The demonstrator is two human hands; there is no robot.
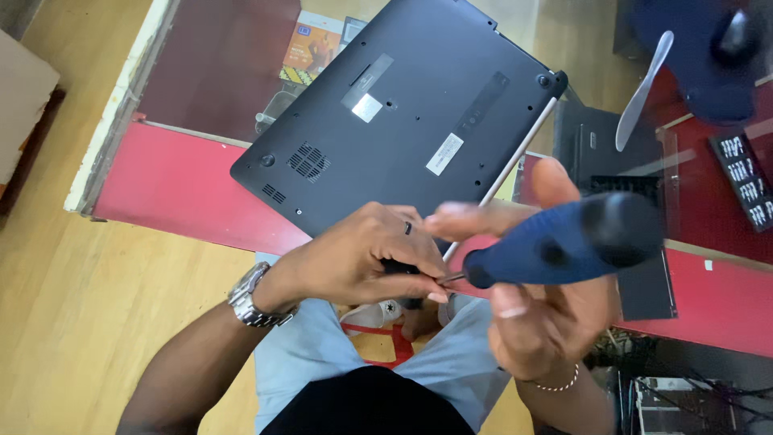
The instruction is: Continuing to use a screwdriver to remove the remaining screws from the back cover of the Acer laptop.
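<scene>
Fingertips of the left hand (pixel 354 262) are pinched together right at the metal tip of a screwdriver (pixel 555 242), and whatever they're pinching is too small and covered up to make out, so can't say if there's a screw in there. The right hand (pixel 539 314) is wrapped around the screwdriver's chunky blue handle with its black rounded end cap, a bit blurry, in the middle right of the frame. Just above both hands, in the top centre, a laptop (pixel 403 113) lies upside down on a red counter (pixel 177 189): matte black plastic bottom, round vent grille, a couple of pale stickers, small screw holes, a thin silver edge along its right side. Its near corner is hidden behind the hands. A metal link watch (pixel 250 296) sits on the left wrist, a dark ring on one finger, a thin bead bracelet (pixel 557 384) on the right wrist. In the upper right there's a pale spatula-shaped pry tool (pixel 642 93) and a black rack of bits (pixel 745 179), cut off by the frame edge. Wooden floor (pixel 72 322) fills the lower left, and light blue shorts show at the bottom.
</scene>
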